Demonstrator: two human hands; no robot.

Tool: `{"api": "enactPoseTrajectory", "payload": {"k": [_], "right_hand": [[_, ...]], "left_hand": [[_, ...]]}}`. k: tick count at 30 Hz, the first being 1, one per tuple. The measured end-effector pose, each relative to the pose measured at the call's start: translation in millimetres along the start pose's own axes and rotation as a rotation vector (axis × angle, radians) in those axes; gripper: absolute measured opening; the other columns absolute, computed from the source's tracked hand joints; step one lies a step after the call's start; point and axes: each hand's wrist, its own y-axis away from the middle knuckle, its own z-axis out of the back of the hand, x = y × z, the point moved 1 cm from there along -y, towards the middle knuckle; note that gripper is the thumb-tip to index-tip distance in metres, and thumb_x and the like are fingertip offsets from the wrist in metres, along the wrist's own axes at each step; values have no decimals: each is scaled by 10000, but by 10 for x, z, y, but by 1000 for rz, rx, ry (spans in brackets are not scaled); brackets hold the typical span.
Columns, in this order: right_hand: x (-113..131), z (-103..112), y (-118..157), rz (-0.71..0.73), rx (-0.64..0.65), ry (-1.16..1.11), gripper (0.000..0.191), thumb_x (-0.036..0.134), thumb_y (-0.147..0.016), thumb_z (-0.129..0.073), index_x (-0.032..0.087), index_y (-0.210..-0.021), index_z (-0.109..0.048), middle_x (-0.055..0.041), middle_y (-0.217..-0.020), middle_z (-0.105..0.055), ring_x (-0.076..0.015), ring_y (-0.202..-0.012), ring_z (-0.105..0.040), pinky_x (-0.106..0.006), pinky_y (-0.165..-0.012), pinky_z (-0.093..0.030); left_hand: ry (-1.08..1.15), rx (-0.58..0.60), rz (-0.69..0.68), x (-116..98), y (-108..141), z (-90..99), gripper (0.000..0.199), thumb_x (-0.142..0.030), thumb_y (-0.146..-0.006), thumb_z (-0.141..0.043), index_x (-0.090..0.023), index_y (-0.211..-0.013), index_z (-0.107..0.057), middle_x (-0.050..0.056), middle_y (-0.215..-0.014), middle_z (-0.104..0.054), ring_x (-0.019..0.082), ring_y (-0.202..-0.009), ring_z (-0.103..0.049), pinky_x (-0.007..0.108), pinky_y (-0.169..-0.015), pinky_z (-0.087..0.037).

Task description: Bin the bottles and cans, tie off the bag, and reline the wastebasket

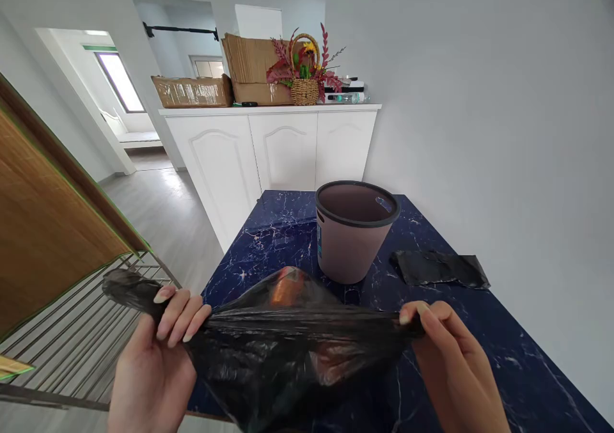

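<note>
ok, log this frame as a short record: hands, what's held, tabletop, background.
left hand: grips one side of the thin black plastic bag
right hand: pinches the bag's opposite side
bag: stretched between both hands; something orange shows near its top, identity unclear
surface: dark blue table with white veining
on surface: upright mauve plastic bin, dark rim; flat black plastic piece right of it
background: white panelled cabinet bearing brown cardboard boxes, woven flower basket

Bright daylight; window (121,81) blown out; glare on floor (165,196); edges stretched.
</note>
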Motion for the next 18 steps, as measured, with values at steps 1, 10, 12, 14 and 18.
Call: {"api": "enactPoseTrajectory", "payload": {"k": [1, 10, 12, 14, 18], "right_hand": [[-53, 17, 24, -8, -26, 13, 469, 616, -901, -818, 241, -756, -576, -62, -1178, -709, -244, -1046, -638, -298, -767, -579], [-570, 222, 113, -80, -59, 13, 421, 642, -1006, -666, 343, -1301, -694, -49, -1674, -525, -365, -1532, -500, -560, -1218, -488], [-778, 351, 98, -51, -33, 0, 604, 694, -979, -671, 348, -1472, -627, -80, -1674, -529, -379, -1548, -486, -599, -1250, -439], [-959, 448, 66, -47, 114, 26, 814, 787, -870, -742, 309, -1517, -618, -133, -1645, -558, -427, -1531, -499, -639, -1234, -440], [-985, 339, -52, -46, 462, 135, 1062, 819, -594, -925, 237, -1452, -698, -191, -1472, -699, -481, -1444, -577, -655, -1219, -451]], "left_hand": [[17, -20, 0, 23, 20, 22, 248, -9, -1045, -445, -179, -879, -515, -85, -615, -410, 56, -466, -446, 184, -459, -467], [113, -108, 2, 116, 117, 173, 311, -33, -1097, -347, -202, -873, -479, -75, -599, -441, 69, -458, -476, 184, -469, -489], [126, -77, 17, 105, 116, 203, 307, -24, -1091, -350, -208, -882, -480, -72, -604, -467, 74, -468, -497, 182, -483, -511], [138, -38, 24, 98, 110, 237, 290, -20, -1084, -375, -212, -896, -484, -70, -613, -493, 78, -480, -521, 183, -497, -530], [121, -10, 27, 106, 100, 279, 258, -9, -1058, -448, -210, -900, -486, -71, -624, -518, 75, -490, -549, 193, -501, -542]]}}
